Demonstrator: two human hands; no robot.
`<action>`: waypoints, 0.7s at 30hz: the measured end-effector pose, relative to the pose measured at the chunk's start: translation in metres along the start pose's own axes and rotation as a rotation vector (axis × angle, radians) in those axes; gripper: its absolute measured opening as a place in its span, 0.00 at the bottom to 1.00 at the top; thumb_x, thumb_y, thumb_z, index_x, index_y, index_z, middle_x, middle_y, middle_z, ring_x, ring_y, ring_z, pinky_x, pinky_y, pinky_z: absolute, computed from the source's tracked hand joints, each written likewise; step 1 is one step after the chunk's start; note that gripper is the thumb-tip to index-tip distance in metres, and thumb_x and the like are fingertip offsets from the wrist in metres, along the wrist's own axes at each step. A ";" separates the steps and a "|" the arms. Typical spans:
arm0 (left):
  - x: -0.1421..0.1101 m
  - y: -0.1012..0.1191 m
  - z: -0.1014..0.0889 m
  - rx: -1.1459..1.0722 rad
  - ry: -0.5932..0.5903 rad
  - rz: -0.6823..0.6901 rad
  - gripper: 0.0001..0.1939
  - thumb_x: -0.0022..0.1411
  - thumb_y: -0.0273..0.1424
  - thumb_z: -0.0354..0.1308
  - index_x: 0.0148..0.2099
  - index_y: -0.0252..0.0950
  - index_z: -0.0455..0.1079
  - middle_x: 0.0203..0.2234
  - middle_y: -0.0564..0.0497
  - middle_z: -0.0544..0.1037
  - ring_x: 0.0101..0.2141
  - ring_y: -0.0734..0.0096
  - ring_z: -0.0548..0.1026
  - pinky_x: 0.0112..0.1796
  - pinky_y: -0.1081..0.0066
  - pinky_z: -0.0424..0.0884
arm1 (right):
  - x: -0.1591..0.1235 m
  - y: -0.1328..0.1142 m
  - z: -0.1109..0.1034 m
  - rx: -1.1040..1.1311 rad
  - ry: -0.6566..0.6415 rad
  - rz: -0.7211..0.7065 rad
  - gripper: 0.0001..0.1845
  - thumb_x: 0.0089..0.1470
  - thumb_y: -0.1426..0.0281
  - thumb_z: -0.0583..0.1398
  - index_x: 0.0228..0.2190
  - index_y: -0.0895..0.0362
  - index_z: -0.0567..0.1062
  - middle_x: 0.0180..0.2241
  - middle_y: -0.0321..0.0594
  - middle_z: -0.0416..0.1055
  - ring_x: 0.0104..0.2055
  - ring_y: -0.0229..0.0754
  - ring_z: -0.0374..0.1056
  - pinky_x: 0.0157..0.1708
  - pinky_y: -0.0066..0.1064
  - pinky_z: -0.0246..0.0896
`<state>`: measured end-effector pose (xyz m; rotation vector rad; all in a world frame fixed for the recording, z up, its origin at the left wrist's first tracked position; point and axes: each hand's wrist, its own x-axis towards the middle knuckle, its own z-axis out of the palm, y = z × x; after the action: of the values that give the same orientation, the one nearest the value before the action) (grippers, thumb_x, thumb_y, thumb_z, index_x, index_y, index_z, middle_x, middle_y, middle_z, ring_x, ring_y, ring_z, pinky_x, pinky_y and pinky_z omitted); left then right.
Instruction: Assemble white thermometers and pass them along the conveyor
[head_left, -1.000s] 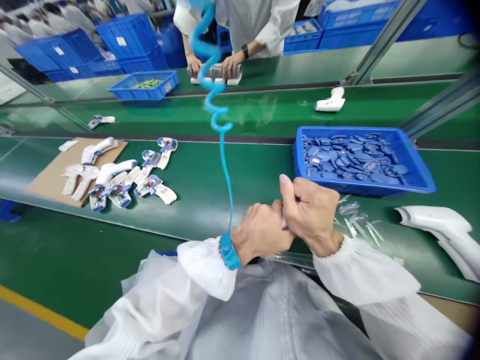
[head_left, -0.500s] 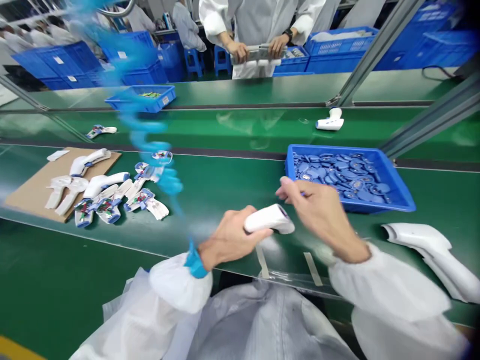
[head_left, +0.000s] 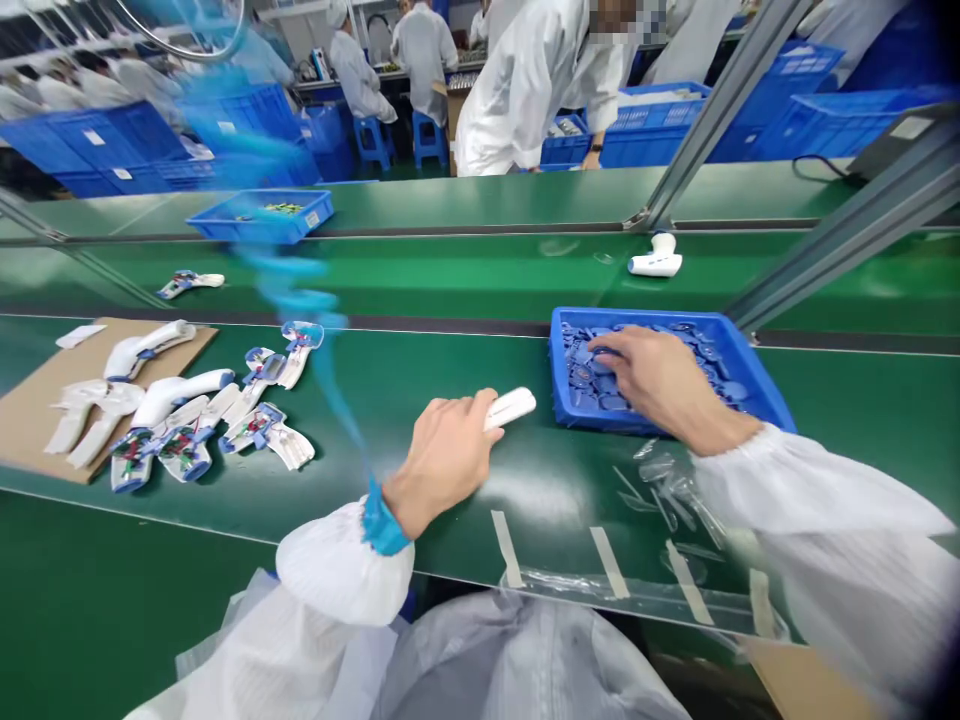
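Note:
My left hand (head_left: 450,450) is closed around a white thermometer-gun housing, and only a slotted white end (head_left: 511,408) shows past the fingers. It is held above the green bench, left of a blue tray (head_left: 562,400). My right hand (head_left: 664,380) reaches into that tray, its thumb and fingers bent together over a pile of blue round discs (head_left: 589,385). Whether a disc is pinched there I cannot make out. A blue wrist band (head_left: 384,525) with a blurred coiled blue cord (head_left: 296,300) is on my left wrist.
Opened white housings with circuit boards (head_left: 184,450) lie at the left, beside a cardboard sheet (head_left: 30,420) holding white shells. Clear plastic scraps (head_left: 667,490) and tape strips (head_left: 609,562) are near the front edge. A white thermometer gun (head_left: 657,258) lies beyond the tray. A person (head_left: 525,90) bends across the bench.
My right hand has moved from beside the tray into the discs. My left hand has turned over with the housing. The person opposite has bent to the side, and the view has shifted.

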<state>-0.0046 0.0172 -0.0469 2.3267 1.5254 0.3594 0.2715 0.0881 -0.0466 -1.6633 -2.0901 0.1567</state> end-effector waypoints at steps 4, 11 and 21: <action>-0.002 0.005 -0.005 -0.776 -0.011 -0.143 0.18 0.72 0.46 0.58 0.49 0.35 0.70 0.38 0.47 0.79 0.38 0.62 0.78 0.39 0.65 0.71 | -0.026 -0.030 -0.023 0.330 0.092 0.123 0.14 0.63 0.61 0.59 0.43 0.52 0.82 0.43 0.44 0.80 0.39 0.48 0.76 0.43 0.43 0.71; 0.000 0.040 0.019 -1.467 -0.146 -0.251 0.28 0.63 0.54 0.65 0.47 0.33 0.69 0.36 0.46 0.77 0.31 0.70 0.76 0.33 0.70 0.73 | -0.054 -0.091 -0.010 0.848 0.235 0.357 0.14 0.57 0.56 0.68 0.40 0.51 0.85 0.39 0.41 0.83 0.39 0.47 0.79 0.42 0.41 0.76; -0.008 0.043 0.009 -1.520 -0.296 -0.299 0.28 0.63 0.54 0.64 0.43 0.31 0.72 0.34 0.45 0.77 0.28 0.72 0.75 0.31 0.71 0.71 | -0.090 -0.092 0.005 0.665 0.409 0.225 0.10 0.65 0.58 0.62 0.39 0.42 0.85 0.44 0.41 0.83 0.45 0.54 0.78 0.50 0.52 0.73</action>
<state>0.0313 -0.0075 -0.0378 0.8832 0.8241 0.7040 0.2021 -0.0203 -0.0424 -1.3608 -1.3419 0.4804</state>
